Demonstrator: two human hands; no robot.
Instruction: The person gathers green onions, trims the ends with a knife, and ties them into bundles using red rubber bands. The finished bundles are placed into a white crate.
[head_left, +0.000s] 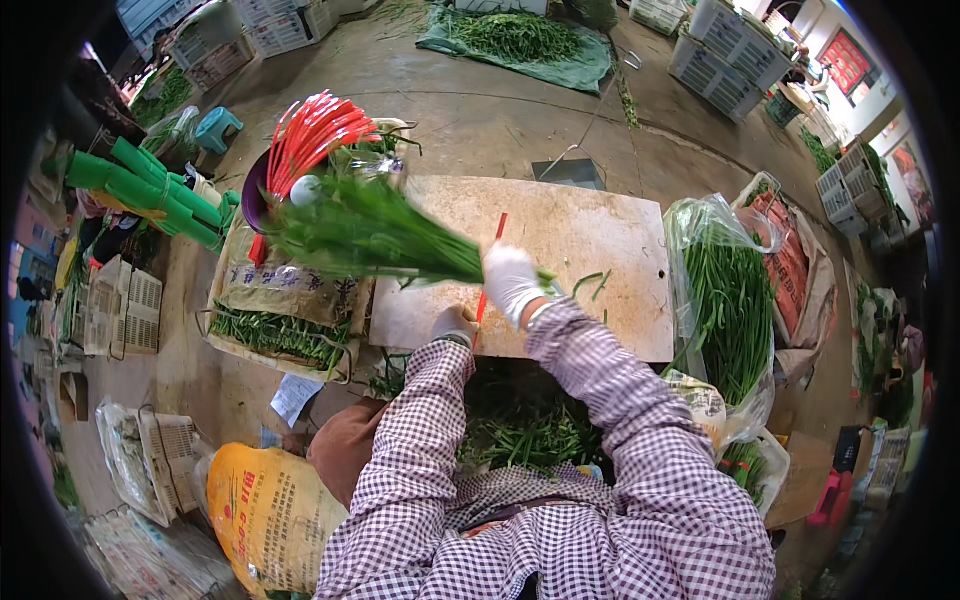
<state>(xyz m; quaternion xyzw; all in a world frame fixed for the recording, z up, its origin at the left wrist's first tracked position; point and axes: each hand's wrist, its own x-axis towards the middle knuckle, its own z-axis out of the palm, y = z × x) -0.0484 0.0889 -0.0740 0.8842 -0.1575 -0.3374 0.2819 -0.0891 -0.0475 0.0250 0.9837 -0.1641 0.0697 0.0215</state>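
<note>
My right hand [512, 280], in a white glove, is closed around the stem end of a bunch of garlic chives [390, 235]. The long green leaves stretch left over the board and are blurred by motion. A red tie strip [501, 232] runs across the pale board [590, 225], passing under the bunch. My left hand [456, 323], also gloved, is curled at the board's near edge, its fingers at the lower part of the strip. A few cut green pieces [598, 285] lie on the board to the right of my right hand.
Red strips [318, 135] stand in a purple container [256, 190] at the back left. Left of the board sits a crate of greens [280, 335]; to the right, a clear bag of long greens [725, 300]. More greens [530, 430] lie below the board's near edge. A yellow sack [270, 510] is nearby.
</note>
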